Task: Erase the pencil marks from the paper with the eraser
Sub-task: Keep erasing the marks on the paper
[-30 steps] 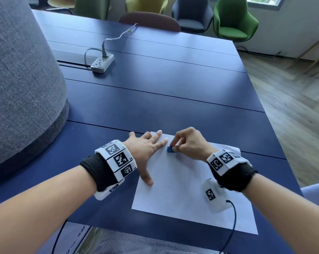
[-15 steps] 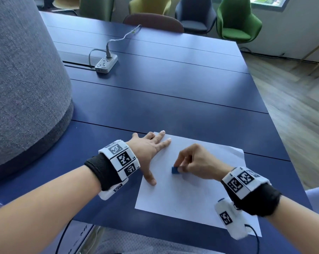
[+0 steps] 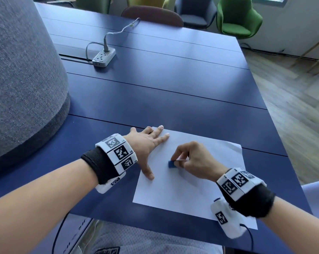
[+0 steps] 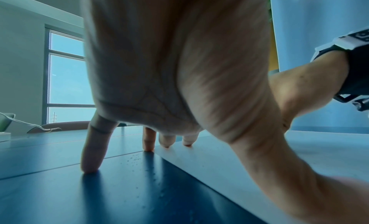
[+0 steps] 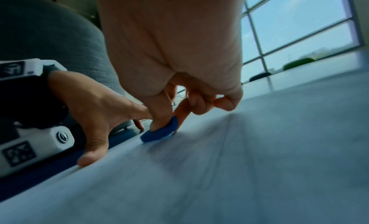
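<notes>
A white sheet of paper (image 3: 189, 189) lies on the dark blue table (image 3: 173, 92) near its front edge. My right hand (image 3: 189, 160) pinches a small blue eraser (image 3: 172, 164) between thumb and fingers and presses it onto the sheet. The eraser (image 5: 161, 132) shows bent against the paper (image 5: 239, 164) in the right wrist view. My left hand (image 3: 145, 145) lies flat with spread fingers over the sheet's left edge, thumb and two fingertips on the paper (image 4: 229, 156). Pencil marks are too faint to make out.
A large grey fabric-covered object (image 3: 21, 79) stands at the left on the table. A white power strip (image 3: 103, 57) with its cable lies at the back. Chairs, one green (image 3: 237, 17), stand beyond the far edge. Wooden floor (image 3: 292, 107) lies to the right.
My right hand has drawn the eraser down the sheet towards me, from near the top edge to the middle. The left hand has stayed in place.
</notes>
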`<state>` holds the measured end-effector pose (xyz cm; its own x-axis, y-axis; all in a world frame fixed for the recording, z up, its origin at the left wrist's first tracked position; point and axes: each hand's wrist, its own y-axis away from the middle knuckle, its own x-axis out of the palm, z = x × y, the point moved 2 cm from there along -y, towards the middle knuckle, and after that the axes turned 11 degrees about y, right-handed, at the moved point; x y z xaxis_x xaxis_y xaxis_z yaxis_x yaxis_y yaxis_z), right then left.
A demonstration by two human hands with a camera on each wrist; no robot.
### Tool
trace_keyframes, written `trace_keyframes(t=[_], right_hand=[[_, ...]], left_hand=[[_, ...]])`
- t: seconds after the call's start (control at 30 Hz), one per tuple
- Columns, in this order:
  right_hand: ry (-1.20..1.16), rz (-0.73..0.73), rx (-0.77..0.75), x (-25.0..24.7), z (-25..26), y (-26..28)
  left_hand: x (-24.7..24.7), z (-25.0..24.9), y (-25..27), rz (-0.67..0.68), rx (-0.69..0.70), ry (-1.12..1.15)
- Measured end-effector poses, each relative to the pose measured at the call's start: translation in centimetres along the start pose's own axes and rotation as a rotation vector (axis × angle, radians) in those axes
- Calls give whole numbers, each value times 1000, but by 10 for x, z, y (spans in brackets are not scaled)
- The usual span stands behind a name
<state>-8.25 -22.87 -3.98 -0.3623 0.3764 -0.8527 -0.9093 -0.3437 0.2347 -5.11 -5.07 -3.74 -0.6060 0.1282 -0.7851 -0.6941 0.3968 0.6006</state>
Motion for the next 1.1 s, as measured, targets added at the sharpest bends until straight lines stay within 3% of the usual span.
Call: trace_keyframes(t=[0.07, 0.23, 0.43, 0.6, 0.73, 0.87, 0.9, 1.0, 1.03, 1.1], right_hand=[[-43, -41, 14, 3, 0, 4], [10, 201, -36, 6, 4, 23], [-13, -34, 13, 0, 13, -17], [10, 240, -30, -2, 14, -3], [8, 6, 25, -4, 10, 0], [17, 273, -32, 5, 12, 24], [19, 267, -27, 6, 11, 26], [-31, 48, 42, 4, 5, 27], [-41, 42, 45, 4, 5, 32], [-32, 162, 11, 10, 6, 45]], left_hand=[[1, 0, 0, -3, 2, 5], [1, 0, -1, -3, -4, 10], [2, 0, -1, -16, -6, 14], [1, 1, -1, -11, -4, 2], [1, 1, -2, -7, -2, 6], [1, 0, -1, -11, -3, 13], [1, 0, -1, -9, -3, 12], [1, 1, -2, -8, -2, 10], [2, 1, -2, -9, -4, 13], [2, 1, -1, -15, -5, 13]])
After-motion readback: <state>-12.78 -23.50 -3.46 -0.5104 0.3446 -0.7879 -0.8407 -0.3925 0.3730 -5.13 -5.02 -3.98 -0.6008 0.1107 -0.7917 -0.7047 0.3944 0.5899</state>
